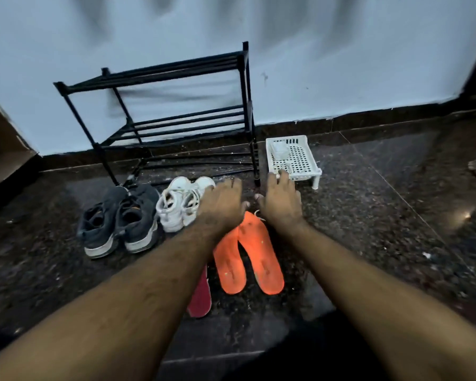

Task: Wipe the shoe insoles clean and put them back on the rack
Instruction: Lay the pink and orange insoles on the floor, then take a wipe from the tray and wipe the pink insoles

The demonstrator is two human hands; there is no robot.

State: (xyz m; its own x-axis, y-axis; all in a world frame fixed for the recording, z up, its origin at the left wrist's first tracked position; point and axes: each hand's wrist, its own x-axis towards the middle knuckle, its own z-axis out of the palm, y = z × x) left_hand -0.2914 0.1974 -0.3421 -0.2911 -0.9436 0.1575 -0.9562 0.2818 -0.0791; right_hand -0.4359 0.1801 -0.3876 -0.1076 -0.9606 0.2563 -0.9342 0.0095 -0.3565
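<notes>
Two orange insoles (249,254) lie side by side on the dark floor, toes pointing away from me. A dark red insole (201,295) lies to their left, partly hidden under my left forearm. My left hand (221,204) and my right hand (282,200) are stretched out palm down just beyond the orange insoles' toes, fingers relaxed, holding nothing. The black metal shoe rack (171,116) stands against the wall behind them, its shelves bare.
A pair of dark grey sneakers (121,221) and a pair of white sneakers (182,202) stand on the floor in front of the rack. A white perforated plastic basket (293,158) sits right of the rack, just beyond my right hand.
</notes>
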